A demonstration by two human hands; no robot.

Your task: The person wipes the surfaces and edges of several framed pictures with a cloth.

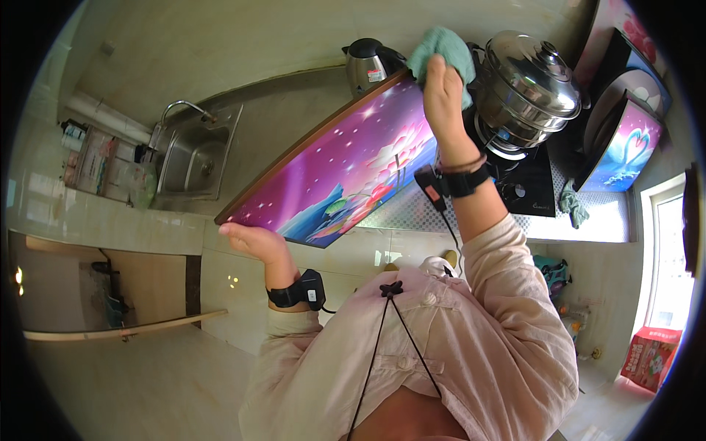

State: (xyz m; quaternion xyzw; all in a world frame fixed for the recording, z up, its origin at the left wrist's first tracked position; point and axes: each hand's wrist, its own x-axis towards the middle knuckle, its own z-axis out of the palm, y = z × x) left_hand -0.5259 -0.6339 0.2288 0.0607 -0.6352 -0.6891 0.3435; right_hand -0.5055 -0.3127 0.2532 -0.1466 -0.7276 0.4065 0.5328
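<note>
A long panel [331,171] with a purple and blue picture of lotus flowers and stars is tilted up in front of me above the counter. My left hand [256,242] holds its lower left corner, the fingers hidden behind it. At the upper right end, my right hand [444,93] presses a green cloth [441,52] against the panel's edge. Most of the cloth bunches up beyond the fingers. Just behind that end stands a steel electric kettle [364,66] with a black lid, partly covered by the panel.
Right of my right hand, a steel steamer pot [524,88] with a glass lid sits on a black gas hob [524,182]. A swan-picture panel [623,149] and a second cloth [573,204] are farther right. A sink [193,160] with a faucet [187,105] lies left, beside a caddy [96,160].
</note>
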